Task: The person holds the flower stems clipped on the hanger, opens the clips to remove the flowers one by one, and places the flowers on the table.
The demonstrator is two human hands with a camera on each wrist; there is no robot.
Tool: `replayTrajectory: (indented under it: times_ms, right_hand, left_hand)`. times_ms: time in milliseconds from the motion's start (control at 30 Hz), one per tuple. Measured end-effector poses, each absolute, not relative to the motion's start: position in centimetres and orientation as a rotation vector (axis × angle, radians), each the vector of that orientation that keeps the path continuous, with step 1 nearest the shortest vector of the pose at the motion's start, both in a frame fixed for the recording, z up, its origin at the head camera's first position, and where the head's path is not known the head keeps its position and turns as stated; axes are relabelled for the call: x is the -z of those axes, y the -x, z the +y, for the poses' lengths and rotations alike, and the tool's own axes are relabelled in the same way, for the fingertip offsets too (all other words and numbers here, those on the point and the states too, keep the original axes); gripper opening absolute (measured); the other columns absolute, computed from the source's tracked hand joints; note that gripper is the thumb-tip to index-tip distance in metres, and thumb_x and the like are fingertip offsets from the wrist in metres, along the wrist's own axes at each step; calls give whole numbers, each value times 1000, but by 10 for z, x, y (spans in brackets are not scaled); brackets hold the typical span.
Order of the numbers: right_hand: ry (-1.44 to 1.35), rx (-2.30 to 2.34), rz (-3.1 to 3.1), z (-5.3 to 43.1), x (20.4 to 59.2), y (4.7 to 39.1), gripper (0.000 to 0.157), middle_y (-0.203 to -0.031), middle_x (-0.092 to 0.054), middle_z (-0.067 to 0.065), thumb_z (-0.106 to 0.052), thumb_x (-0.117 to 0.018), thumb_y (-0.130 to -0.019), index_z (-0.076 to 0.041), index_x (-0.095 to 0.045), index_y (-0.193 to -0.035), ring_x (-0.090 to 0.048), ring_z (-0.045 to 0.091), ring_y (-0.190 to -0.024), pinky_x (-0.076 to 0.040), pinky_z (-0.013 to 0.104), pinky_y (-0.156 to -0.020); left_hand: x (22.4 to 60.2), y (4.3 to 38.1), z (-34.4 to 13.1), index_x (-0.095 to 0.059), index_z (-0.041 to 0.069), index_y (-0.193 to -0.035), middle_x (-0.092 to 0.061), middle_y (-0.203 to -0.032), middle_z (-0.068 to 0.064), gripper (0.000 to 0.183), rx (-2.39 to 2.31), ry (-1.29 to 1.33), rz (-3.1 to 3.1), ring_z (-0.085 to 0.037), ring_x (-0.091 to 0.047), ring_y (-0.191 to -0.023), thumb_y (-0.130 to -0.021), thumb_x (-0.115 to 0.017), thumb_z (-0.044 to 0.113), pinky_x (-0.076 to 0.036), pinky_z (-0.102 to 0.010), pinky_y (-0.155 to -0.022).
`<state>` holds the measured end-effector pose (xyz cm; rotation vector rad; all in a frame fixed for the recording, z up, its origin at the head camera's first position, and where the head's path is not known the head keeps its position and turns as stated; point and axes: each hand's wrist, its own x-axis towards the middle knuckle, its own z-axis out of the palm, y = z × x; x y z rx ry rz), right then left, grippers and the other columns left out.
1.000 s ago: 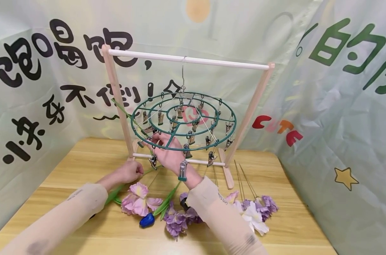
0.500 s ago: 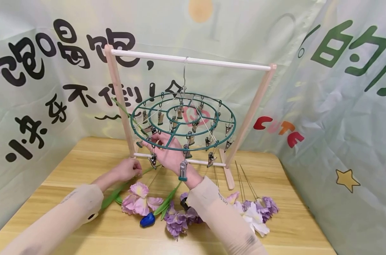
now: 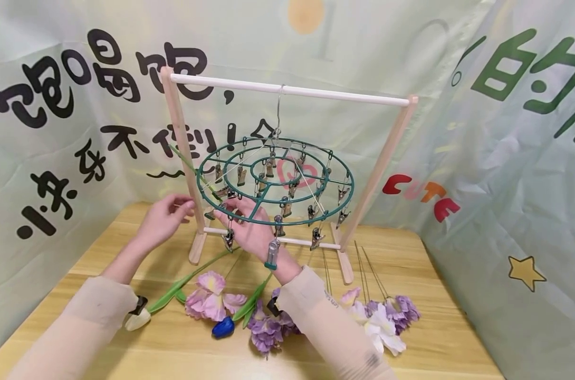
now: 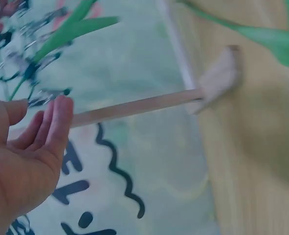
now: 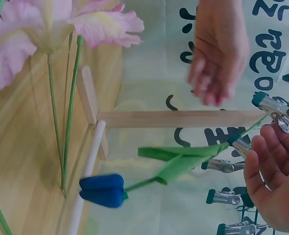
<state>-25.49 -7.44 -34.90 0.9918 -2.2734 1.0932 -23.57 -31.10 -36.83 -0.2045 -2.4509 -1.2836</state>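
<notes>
A green round clip hanger hangs by its hook from the stand's top bar, with several metal clips dangling. My right hand is beneath its front left; in the right wrist view its thumb and fingers pinch a clip. Close to those fingers, the stem of a hanging blue tulip meets another clip. That flower's head is hidden in the head view, where the green stem rises past the ring. My left hand is raised beside the stand's left post, fingers loosely extended, holding nothing.
On the wooden table lie a white tulip, a pink flower, another blue tulip, purple flowers and a white flower. Printed cloth walls the table's back and sides.
My left hand has lifted from the white tulip's stem on the table up to the left post, its fingers loosening. The right hand keeps its place under the hanger.
</notes>
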Motion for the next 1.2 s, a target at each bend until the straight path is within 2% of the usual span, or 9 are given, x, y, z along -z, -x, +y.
replayTrajectory:
  times_ms: [200,467,633,733,800,933,1067,1133,1200]
  right_hand:
    - [-1070,-1291,-2132,-81,355,251,30,-105,-71,9,-24,-73,-99,-2,-73,-120,-62,17,-84,-51,18,-69]
    - [-1015,-1445,-2028,-95,365,251,33,-109,-69,17,-6,-72,-97,2,-67,-129,-57,9,-65,-48,16,-58]
    - [-834,-1461,-2077,-98,368,252,34,-94,-62,12,-12,-71,-97,-2,-64,-129,-49,7,-61,-45,20,-58]
    - [-770,-1391,-2061,-101,368,257,35,-86,-66,11,-14,-71,-98,1,-62,-129,-59,18,-66,-52,28,-64]
    - [-729,-1314,-2078,-102,367,263,39,-84,-70,11,-16,-70,-98,3,-60,-131,-67,25,-81,-56,33,-76]
    - [-732,-1328,-2148,-104,363,274,47,-110,-72,14,-21,-67,-102,0,-56,-142,-70,28,-93,-58,34,-79]
    - [-770,-1406,-2212,-104,361,281,47,-137,-62,12,-23,-64,-104,-7,-55,-148,-68,23,-97,-57,29,-79]
    - [-773,-1400,-2243,-104,359,284,45,-135,-63,10,-24,-65,-105,-9,-57,-146,-67,22,-97,-57,29,-80]
    - [-774,-1404,-2262,-104,357,286,41,-129,-64,10,-23,-65,-104,-9,-60,-143,-66,19,-85,-55,25,-73]
  left_hand:
    - [352,237,-311,-52,-12,-138,-64,-124,-32,42,1542,195,-2109,-1,-68,-94,-110,-54,20,-59,-19,-82]
    - [351,246,-314,-53,-15,-135,-74,-109,7,43,1803,175,-1822,-4,-71,-98,-106,-61,15,-58,-18,-85]
    - [352,250,-306,-58,-18,-130,-77,-99,10,36,1895,193,-1670,-8,-74,-93,-103,-63,6,-59,-22,-86]
    - [350,252,-299,-59,-18,-130,-76,-100,12,34,1867,189,-1647,-7,-74,-91,-103,-63,2,-59,-23,-87]
    - [348,253,-294,-60,-17,-130,-75,-101,13,34,1854,168,-1641,-6,-73,-90,-101,-64,0,-59,-22,-87]
    - [345,256,-285,-62,-13,-131,-73,-101,14,34,1822,112,-1664,-8,-72,-90,-100,-67,0,-59,-22,-88]
    - [345,258,-279,-62,-11,-132,-75,-103,9,35,1821,87,-1689,-9,-72,-94,-100,-67,1,-58,-21,-90]
    - [345,258,-277,-61,-11,-131,-76,-107,3,34,1840,89,-1680,-8,-72,-96,-100,-66,1,-58,-20,-90]
    - [344,260,-274,-61,-11,-131,-76,-109,-1,33,1860,88,-1664,-8,-71,-97,-100,-66,0,-58,-20,-90]
